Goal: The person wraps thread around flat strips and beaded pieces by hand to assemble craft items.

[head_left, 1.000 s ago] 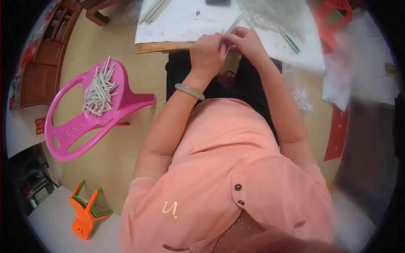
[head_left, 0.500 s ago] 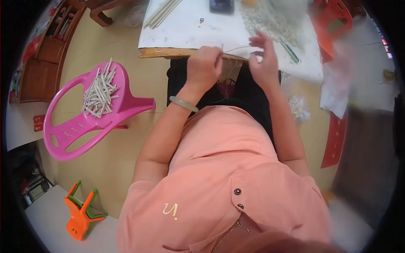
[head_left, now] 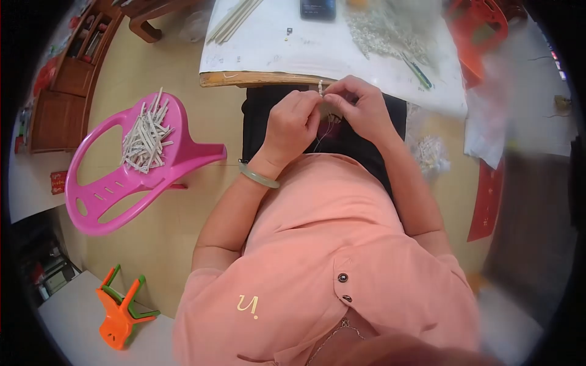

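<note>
My left hand [head_left: 293, 119] is closed, its thumb and forefinger pinching the lower end of a short strand of small white beads [head_left: 320, 87]. The strand stands up between the fingertips, by the table's front edge. My right hand [head_left: 360, 108] meets it from the other side, thumb and forefinger pinched together at the strand's base, seemingly on the thread. Thin pale thread [head_left: 328, 127] hangs in loops below the hands, over the dark trousers. The exact grip of the fingertips is too small to make out.
On the white-covered table [head_left: 262, 58] lie a phone [head_left: 318, 8], pale sticks [head_left: 237, 20], loose beads [head_left: 390, 36] and a green pen-like tool [head_left: 417, 71]. A pink chair [head_left: 198, 152] at left carries many short whitish sticks [head_left: 146, 137]. A plastic bag [head_left: 430, 152] sits at right.
My right hand has come down and inward from above the table, its fingers closing by my left hand. The thread stretched between them is now slack, and the beaded strand shows upright.
</note>
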Demonstrator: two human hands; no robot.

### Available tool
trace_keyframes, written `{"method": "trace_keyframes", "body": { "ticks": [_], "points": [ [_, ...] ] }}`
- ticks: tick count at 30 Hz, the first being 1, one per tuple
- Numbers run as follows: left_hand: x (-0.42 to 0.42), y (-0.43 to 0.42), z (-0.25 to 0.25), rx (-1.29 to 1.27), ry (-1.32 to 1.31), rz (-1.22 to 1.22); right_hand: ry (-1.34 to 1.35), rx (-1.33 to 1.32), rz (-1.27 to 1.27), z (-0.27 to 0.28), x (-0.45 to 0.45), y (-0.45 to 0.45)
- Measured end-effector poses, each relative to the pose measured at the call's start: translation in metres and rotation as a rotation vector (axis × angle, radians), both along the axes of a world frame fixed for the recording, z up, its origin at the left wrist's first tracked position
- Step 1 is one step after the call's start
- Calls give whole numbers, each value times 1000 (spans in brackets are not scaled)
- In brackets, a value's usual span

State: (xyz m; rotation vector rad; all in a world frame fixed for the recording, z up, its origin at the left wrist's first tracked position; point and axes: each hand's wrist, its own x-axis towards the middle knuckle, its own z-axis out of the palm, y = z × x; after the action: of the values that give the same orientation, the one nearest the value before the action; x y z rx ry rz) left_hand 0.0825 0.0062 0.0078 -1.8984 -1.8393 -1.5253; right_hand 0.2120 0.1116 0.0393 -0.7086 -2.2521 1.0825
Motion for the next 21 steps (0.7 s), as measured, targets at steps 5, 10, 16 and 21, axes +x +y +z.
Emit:
{"method": "trace_keyframes", "body": {
  "ticks": [5,10,16,21],
  "points": [
    [5,-2,4,9,-56,-22,99,-265,30,-3,3,4],
    [12,-3,6,-15,-262,-70,175,-468,156,3,8,4],
    [20,-6,13,-192,-541,-106,149,-305,71,0,13,-3],
    [34,-8,7,-315,-428,-451,687,-223,-38,65,22,14]
  ]
}}
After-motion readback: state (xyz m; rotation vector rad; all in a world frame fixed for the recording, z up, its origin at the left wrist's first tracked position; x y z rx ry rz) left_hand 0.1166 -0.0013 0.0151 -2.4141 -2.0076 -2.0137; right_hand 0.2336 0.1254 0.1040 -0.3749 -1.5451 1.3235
